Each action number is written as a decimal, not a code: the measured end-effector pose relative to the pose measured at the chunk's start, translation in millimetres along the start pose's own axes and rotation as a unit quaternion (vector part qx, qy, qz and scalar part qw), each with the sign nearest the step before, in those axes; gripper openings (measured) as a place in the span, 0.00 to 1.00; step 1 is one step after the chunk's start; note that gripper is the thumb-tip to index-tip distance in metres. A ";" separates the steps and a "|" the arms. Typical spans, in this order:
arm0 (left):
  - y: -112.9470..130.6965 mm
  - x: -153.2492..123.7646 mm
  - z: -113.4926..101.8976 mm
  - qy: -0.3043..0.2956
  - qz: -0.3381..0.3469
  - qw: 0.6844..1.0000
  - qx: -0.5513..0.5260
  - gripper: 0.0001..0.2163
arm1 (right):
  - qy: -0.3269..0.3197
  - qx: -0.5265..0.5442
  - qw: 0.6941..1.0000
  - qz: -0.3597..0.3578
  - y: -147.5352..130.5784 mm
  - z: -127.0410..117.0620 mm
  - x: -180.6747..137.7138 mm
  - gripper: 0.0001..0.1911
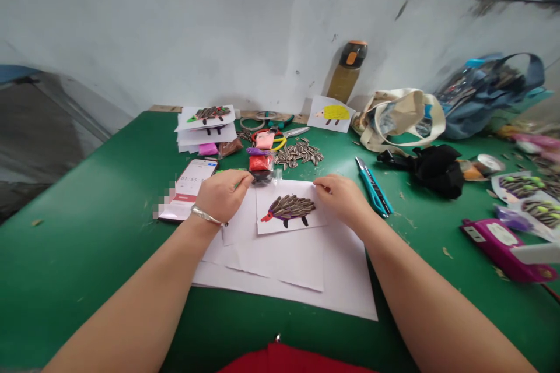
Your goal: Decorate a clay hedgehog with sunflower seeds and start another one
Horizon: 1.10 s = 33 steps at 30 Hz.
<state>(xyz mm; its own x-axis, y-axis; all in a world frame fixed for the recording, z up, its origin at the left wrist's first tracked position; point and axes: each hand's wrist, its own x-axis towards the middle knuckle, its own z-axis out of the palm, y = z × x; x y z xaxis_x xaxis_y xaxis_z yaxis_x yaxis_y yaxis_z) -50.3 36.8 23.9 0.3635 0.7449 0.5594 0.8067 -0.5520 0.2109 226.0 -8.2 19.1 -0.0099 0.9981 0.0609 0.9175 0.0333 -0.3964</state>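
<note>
Well, the right hand (342,195) has thumb and finger bent together at the top right corner of the card (268,193); whether it pinches the paper or only rests there, I cannot tell. The left hand (225,193) is curled loosely beside the card, over the papers' edge, and its palm is hidden, so I can't say whether it holds anything. The card lies between the two, on loose white sheets (271,259). I'd expect it to be light and bendy, though weighted by the seed hedgehog (292,207), whose spines could snap off; best held by the bare margins.

Just behind sit a red packet (260,162) and a pile of seeds (298,154), crowding the far side. A phone (193,178) is close by the left wrist, a blue cutter (373,187) beyond the right hand. Farther back on the green desk (87,245) are stacked cards (205,135), a bottle (345,81) and a cloth bag (396,106).
</note>
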 end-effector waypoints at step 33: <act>-6.2 0.8 -4.9 -0.024 -0.041 0.999 -0.005 0.15 | 0.003 -0.063 0.996 -0.059 6.9 4.5 7.6 0.14</act>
<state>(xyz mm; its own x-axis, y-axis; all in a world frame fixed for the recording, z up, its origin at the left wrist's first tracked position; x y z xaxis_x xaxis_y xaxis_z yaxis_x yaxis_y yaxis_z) -57.3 39.0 26.9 0.3181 0.8051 0.5007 0.8300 -0.4917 0.2634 230.4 -0.2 12.7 -0.1182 0.9874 0.1050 0.9528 0.1425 -0.2680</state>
